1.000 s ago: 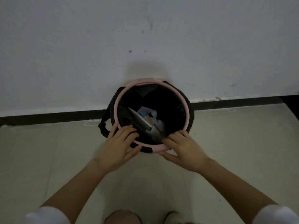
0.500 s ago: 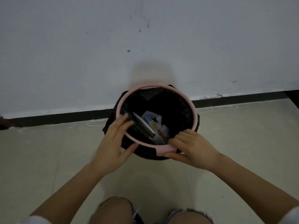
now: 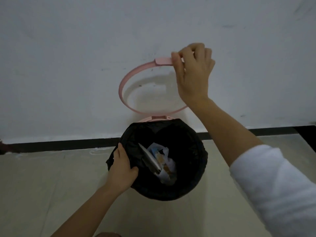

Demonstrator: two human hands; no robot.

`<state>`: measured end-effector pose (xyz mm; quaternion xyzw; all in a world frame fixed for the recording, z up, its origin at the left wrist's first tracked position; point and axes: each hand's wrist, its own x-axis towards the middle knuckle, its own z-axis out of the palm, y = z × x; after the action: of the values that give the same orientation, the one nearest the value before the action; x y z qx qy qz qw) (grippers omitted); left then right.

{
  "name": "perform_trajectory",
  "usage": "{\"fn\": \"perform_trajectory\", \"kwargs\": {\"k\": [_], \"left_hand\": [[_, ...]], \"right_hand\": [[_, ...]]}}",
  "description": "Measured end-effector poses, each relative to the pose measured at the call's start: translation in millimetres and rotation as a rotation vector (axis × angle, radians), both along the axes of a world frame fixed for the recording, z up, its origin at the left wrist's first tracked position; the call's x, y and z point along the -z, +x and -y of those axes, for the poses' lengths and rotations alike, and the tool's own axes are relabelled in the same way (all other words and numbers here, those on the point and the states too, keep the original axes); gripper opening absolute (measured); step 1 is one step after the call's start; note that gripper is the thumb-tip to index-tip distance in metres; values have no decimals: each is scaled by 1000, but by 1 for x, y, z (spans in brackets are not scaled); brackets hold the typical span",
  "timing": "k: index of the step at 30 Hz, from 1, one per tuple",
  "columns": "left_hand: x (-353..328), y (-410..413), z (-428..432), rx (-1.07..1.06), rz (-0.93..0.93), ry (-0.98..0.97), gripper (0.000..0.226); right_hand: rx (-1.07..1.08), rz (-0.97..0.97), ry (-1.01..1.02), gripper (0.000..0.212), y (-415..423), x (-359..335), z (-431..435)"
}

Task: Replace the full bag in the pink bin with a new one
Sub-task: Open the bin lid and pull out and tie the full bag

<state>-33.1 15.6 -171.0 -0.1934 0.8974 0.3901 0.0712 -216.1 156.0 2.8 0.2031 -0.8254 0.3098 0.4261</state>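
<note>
The pink bin [image 3: 153,119] stands on the floor against the wall, almost wholly covered by its black bag [image 3: 193,161], which is folded over the rim. Inside the bag lies rubbish [image 3: 160,161]: a grey flat piece and crumpled white wrappers. The bin's pink clamp ring [image 3: 136,70] is swung up on its rear hinge and stands upright before the wall. My right hand [image 3: 193,72] pinches the ring's tab at the top. My left hand [image 3: 122,165] grips the bag's edge on the bin's left rim.
A white wall [image 3: 68,65] rises right behind the bin, with a black skirting strip [image 3: 59,146] along its foot. Beige floor tiles [image 3: 42,185] spread to the left and right of the bin. My knee [image 3: 107,234] shows at the bottom edge.
My right hand has lifted the pink ring off the bin's rim and swung it upright. My left hand has moved from the ring onto the bag's left edge and closed on it.
</note>
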Motion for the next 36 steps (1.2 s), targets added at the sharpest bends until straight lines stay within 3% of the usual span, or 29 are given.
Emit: {"fn": "perform_trajectory", "kwargs": {"k": [2, 4, 9, 11, 15, 17, 20, 22, 25, 28, 30, 32, 34, 36], "left_hand": [[-4, -3, 0, 18, 22, -7, 95], [-7, -7, 2, 42, 39, -19, 99], [-5, -9, 5, 68, 62, -6, 104], [-4, -6, 4, 67, 37, -2, 104], [-2, -5, 11, 31, -44, 17, 94], [1, -4, 14, -101, -76, 81, 82], [2, 4, 10, -402, -97, 193, 71], [5, 14, 4, -649, -27, 320, 70], [12, 28, -6, -880, 141, 732, 73], [7, 42, -19, -875, 236, 1004, 64], [6, 48, -22, -871, 206, 1089, 61], [5, 51, -19, -876, 181, 1186, 52], [2, 53, -17, -837, 179, 1310, 31], [-3, 54, -17, -838, 157, 1397, 19]], "right_hand": [[-8, -2, 92, 34, -19, -7, 7], [-114, 152, 158, 36, -29, -4, 8], [-154, 318, 328, 61, -29, 14, -3], [-203, 357, 304, 63, -24, 12, -8], [-248, 479, -108, 50, -11, 2, -20], [-222, 536, -316, 34, 2, 9, -38], [-32, 727, -389, 22, 32, 69, -81], [159, 953, -399, 19, 60, 125, -111], [334, 1394, -494, 35, 106, 180, -137], [180, 1835, -849, 55, 135, 194, -143], [-66, 1847, -1173, 51, 139, 191, -145], [-214, 1714, -1382, 31, 136, 184, -147], [-238, 1649, -1389, 17, 136, 176, -147], [-217, 1644, -1333, 16, 138, 172, -147]]}}
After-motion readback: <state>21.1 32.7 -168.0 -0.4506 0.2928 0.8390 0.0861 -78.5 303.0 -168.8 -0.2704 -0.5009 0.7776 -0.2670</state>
